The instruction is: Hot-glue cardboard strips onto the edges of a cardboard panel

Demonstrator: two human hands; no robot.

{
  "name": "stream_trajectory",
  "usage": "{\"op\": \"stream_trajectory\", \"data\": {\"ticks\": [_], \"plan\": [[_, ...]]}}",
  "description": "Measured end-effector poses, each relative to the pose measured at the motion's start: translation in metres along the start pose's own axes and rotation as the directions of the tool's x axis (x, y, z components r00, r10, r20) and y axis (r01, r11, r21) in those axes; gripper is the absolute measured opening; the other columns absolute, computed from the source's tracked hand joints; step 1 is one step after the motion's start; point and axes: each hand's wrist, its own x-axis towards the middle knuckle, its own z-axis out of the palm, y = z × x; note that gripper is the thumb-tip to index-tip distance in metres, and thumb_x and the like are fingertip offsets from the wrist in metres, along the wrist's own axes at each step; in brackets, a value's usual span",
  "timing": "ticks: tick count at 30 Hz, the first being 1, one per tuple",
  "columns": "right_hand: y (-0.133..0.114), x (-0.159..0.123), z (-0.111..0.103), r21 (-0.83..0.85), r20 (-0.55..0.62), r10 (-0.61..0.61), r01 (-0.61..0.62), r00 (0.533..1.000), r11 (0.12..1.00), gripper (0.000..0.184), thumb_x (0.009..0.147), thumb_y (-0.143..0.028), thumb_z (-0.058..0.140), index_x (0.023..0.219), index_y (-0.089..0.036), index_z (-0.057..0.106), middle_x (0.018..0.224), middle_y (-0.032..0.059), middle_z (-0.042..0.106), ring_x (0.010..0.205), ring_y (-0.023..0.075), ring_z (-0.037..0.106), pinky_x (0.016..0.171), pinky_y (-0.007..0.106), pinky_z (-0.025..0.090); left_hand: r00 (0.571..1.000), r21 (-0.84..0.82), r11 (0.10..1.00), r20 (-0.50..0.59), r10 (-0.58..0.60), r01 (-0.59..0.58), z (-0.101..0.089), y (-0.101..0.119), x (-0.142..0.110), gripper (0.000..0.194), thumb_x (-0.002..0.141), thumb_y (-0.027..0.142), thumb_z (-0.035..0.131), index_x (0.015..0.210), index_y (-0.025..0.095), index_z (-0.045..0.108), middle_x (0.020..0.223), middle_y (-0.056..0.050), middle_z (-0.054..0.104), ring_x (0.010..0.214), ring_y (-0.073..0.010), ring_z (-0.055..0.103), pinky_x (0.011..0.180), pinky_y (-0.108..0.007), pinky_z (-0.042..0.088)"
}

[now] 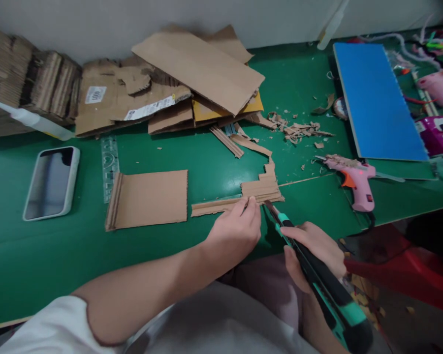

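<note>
Cardboard strip (212, 206) sits pinched by the left hand (239, 227). The right hand (322, 246) grips a utility knife (329, 285), blade (272, 209) at the strip's edge.

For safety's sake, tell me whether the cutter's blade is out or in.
Out: the blade shows beyond the front of the green-and-black cutter in the right hand.

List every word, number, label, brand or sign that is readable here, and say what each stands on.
Square white label on the flattened cardboard: large characters, too blurred to quote surely.
Long white label on the same cardboard: print too small to read.
Clear plastic strip: markings too blurred to read.
No other readable text.
</note>
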Motion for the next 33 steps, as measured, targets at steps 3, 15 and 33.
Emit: {"op": "stream_trajectory", "data": {"ticks": [3, 15, 33], "plan": [[0.004, 0.006, -0.002, 0.014, 0.164, -0.112, 0.111, 0.980, 0.994, 0.032, 0.071, -0.012, 0.058, 0.103, -0.014, 0.059, 0.067, 0.0023, 0.055, 0.056, 0.0128, 0.050, 0.050, 0.025, 0.043, 1.000, -0.002, 1.000, 0.029, -0.001, 0.001, -0.001, 0.000, 0.000, 0.039, 0.089, 0.018, 0.038, 0.119, -0.001, 0.052, 0.120, -0.019, 0.057, 0.111, -0.0257, 0.055, 0.086, -0.034, 0.054], [-0.006, 0.013, -0.003, -0.018, 0.208, -0.073, 0.078, 0.975, 0.997, 0.031, 0.072, -0.009, 0.058, 0.103, -0.014, 0.060, 0.061, 0.0000, 0.045, 0.055, 0.0122, 0.043, 0.050, 0.026, 0.036, 0.997, -0.047, 0.999, 0.080, -0.002, 0.006, -0.003, 0.000, 0.002, 0.039, 0.089, 0.020, 0.037, 0.117, -0.002, 0.053, 0.120, -0.019, 0.057, 0.112, -0.0261, 0.055, 0.085, -0.034, 0.054], [-0.002, 0.008, 0.002, -0.009, 0.179, -0.021, 0.023, 0.984, 1.000, 0.036, 0.071, -0.007, 0.059, 0.107, -0.012, 0.059, 0.067, 0.0030, 0.053, 0.061, 0.0139, 0.049, 0.056, 0.027, 0.044, 0.992, -0.073, 0.997, 0.129, 0.012, -0.003, -0.006, -0.001, 0.003, 0.039, 0.090, 0.020, 0.034, 0.120, 0.001, 0.052, 0.123, -0.019, 0.055, 0.115, -0.0260, 0.053, 0.086, -0.035, 0.053]]}}
